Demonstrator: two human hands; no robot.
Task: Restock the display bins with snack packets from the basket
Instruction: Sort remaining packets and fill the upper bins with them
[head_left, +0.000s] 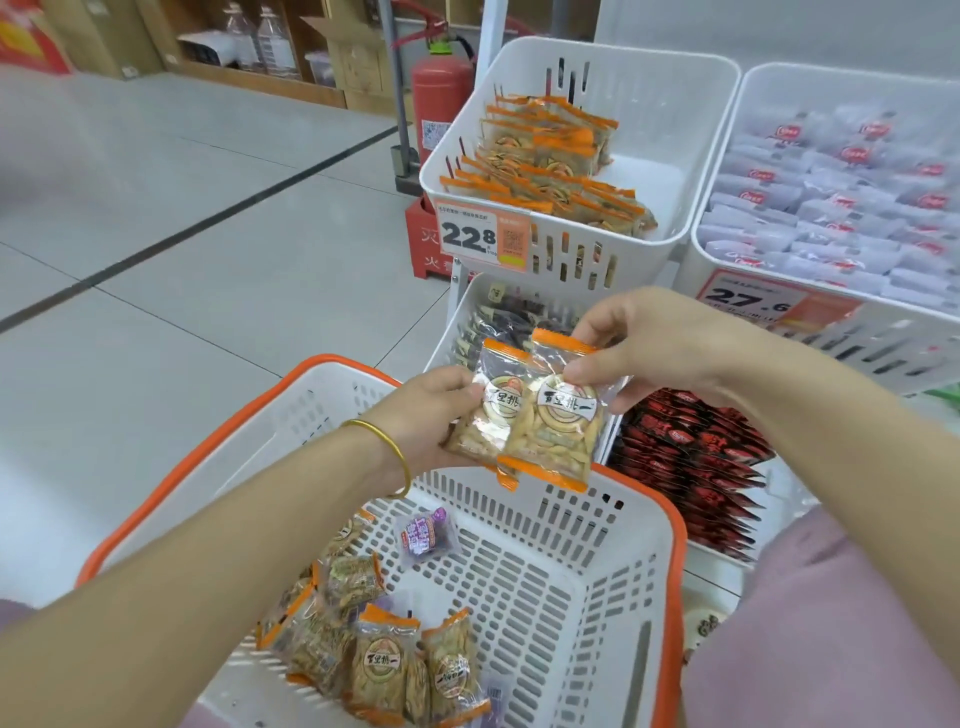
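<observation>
Two clear snack packets (540, 415) with orange ends are held side by side above the far rim of the white basket (561, 571) with orange trim. My left hand (421, 415) grips them at the left edge, and my right hand (649, 348) pinches the right packet near its top. More of the same packets (384, 670) lie in the basket's near left corner, with a purple packet (423, 535) beside them. The upper white display bin (691, 171) holds matching orange-edged packets along its left and front.
A bin of white packets (841, 208) stands at the right, red packets (691, 467) fill a lower bin, and dark packets (498, 317) fill another under the upper bin. A red fire extinguisher (439, 104) stands behind. Grey tiled floor lies to the left.
</observation>
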